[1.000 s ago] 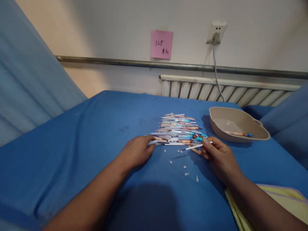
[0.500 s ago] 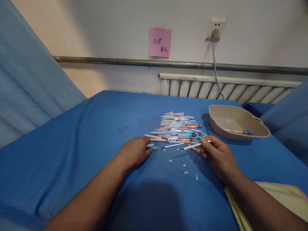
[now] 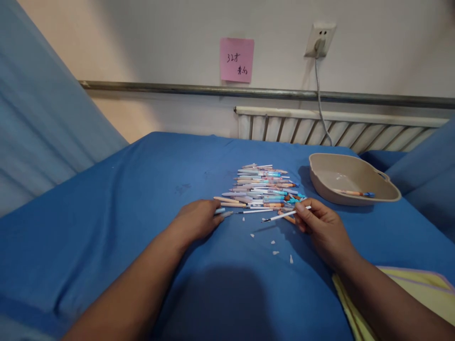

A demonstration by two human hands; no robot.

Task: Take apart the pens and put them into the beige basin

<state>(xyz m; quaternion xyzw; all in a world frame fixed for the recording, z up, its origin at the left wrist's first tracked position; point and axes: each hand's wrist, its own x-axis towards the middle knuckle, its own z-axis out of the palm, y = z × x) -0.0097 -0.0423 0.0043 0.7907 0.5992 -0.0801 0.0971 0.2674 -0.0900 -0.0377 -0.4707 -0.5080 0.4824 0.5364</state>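
Observation:
Between the thumb and fingers of my right hand (image 3: 322,227) is a white pen refill (image 3: 286,216), its dark tip pointing left above the cloth. My left hand (image 3: 199,220) is closed at the left end of the pen pile, with a grey pen barrel (image 3: 227,214) at its fingertips. Beside that barrel is a light blue pen part (image 3: 220,210), partly covered by the fingers. A pile of pens, barrels and white refills (image 3: 263,184) lies just beyond both hands. Several small white tip caps (image 3: 276,253) are scattered on the blue cloth in front of it.
A beige basin (image 3: 346,173) stands at the right, with an orange and blue pen (image 3: 355,193) inside. A yellow cloth (image 3: 412,289) lies under my right forearm. Behind the blue-covered bed (image 3: 159,166) are a metal rail (image 3: 199,89) and a radiator (image 3: 302,125).
My left hand has shifted the grey barrel slightly away from me, closer to the pile. My right hand holds the refill almost still; the view has tilted a little.

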